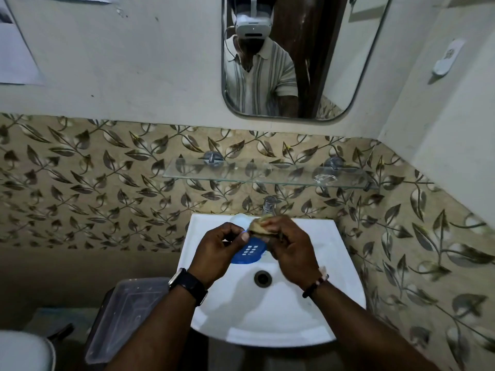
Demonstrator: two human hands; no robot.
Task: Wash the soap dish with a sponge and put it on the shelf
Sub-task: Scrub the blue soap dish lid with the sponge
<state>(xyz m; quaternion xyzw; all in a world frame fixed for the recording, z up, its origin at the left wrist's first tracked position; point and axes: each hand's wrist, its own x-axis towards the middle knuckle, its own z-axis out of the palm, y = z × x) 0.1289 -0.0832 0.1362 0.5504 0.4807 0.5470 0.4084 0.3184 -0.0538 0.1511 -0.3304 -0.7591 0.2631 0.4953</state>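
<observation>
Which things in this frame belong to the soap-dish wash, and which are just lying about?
Part of the job: blue soap dish in the left hand; sponge in the right hand; sink; tap; glass shelf.

Just lying about: mirror; plastic container; wall hook.

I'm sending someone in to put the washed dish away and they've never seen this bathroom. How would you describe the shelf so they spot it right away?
Start at the white sink and look up the leaf-patterned wall, past the tap. The shelf is the narrow clear glass ledge below the mirror, held on round metal mounts. It is the only see-through surface there.
</observation>
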